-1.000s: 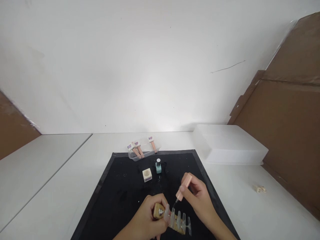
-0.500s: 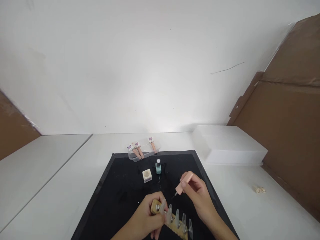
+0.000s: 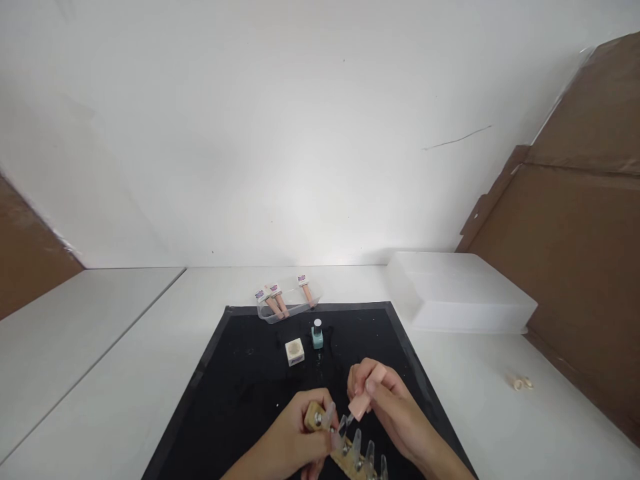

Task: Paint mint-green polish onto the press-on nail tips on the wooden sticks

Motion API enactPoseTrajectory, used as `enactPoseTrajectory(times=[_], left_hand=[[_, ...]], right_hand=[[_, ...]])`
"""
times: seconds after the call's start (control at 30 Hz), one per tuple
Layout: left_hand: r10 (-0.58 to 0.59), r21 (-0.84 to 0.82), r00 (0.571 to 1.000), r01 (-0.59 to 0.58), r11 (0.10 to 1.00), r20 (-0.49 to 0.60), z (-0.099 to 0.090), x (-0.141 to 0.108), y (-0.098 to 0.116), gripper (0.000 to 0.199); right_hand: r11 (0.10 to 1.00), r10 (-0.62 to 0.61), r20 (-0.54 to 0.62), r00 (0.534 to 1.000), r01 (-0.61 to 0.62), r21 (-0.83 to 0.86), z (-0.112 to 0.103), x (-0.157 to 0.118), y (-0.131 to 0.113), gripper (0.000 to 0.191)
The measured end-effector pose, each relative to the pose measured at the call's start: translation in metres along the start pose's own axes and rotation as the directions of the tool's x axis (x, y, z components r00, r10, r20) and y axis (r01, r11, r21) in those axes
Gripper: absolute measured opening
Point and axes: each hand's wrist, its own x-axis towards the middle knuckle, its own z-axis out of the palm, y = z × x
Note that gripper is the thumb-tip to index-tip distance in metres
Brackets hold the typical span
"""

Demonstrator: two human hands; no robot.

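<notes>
My left hand (image 3: 304,432) is closed round one end of a wooden nail tip stand (image 3: 345,460) that carries several clear false nail tips (image 3: 357,445) in a row. Pinched between my right thumb and fingers is the pink cap of a nail polish brush (image 3: 367,393), tilted down to the left. Its brush end lies at or very near one clear tip beside my left fingers; I cannot tell whether it touches. My right hand (image 3: 387,403) is just right of the stand. Farther off on the black mat stand a teal polish bottle (image 3: 317,337) and a small pale square block (image 3: 295,352).
A clear tray (image 3: 295,309) holding several pink-handled bottles (image 3: 279,303) sits at the mat's (image 3: 250,380) back edge. On the right are a white plastic box (image 3: 465,300) and small cream pieces (image 3: 521,383). Cardboard (image 3: 575,267) walls the right side.
My right hand has moved down and left, bringing the brush from above the stand to a clear nail tip. My left hand with the stand has barely moved.
</notes>
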Motion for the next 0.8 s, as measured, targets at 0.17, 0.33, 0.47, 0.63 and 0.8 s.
enactPoseTrajectory(times=[0.17, 0.33, 0.47, 0.63, 0.8], left_hand=[[-0.018, 0.072, 1.000, 0.017, 0.997, 0.011, -0.0009, 0.0018, -0.0038, 0.015], [-0.014, 0.072, 1.000, 0.013, 0.997, 0.020, -0.0025, 0.0028, -0.0069, 0.015], [-0.004, 0.064, 1.000, 0.002, 0.998, 0.023, -0.0024, 0.0030, -0.0072, 0.014], [0.000, 0.072, 1.000, -0.002, 0.997, 0.029, -0.0024, 0.0029, -0.0058, 0.013], [0.002, 0.068, 0.999, -0.005, 0.998, 0.041, -0.0022, 0.0005, -0.0018, 0.013]], right_hand=[[0.995, 0.016, 0.083, 0.996, -0.008, -0.094, -0.0001, -0.0021, 0.0020, 0.035], [0.988, 0.027, 0.098, 0.995, -0.012, -0.154, 0.0026, -0.0012, -0.0041, 0.035], [0.984, 0.030, 0.044, 0.999, -0.021, -0.178, 0.0011, 0.0008, -0.0049, 0.036], [0.980, 0.041, -0.005, 0.999, -0.042, -0.196, -0.0024, 0.0028, -0.0019, 0.036], [0.984, 0.031, -0.090, 0.995, -0.046, -0.171, -0.0063, 0.0059, 0.0000, 0.032]])
